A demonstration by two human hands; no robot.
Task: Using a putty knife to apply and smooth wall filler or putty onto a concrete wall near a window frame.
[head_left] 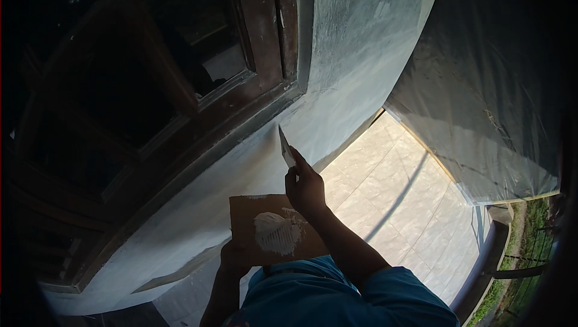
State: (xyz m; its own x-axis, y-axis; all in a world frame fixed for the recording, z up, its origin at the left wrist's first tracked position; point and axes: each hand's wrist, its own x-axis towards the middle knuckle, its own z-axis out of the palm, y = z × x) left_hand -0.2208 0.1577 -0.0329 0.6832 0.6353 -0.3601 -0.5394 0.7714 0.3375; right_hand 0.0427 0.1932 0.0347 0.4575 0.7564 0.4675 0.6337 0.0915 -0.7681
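Observation:
My right hand is closed round a putty knife, whose blade tip is at or very close to the whitish wall just below the window frame. My left hand grips the left edge of a brown rectangular board, held in front of my body. A mound of white putty lies on the board, with ridges across its surface. My right forearm passes over the board's right side and hides part of it.
A dark brown wooden window frame with glass panes fills the upper left. Light floor tiles lie at the right, partly sunlit. Dark plastic sheeting hangs at the far right. Beyond a low dark ledge grows grass.

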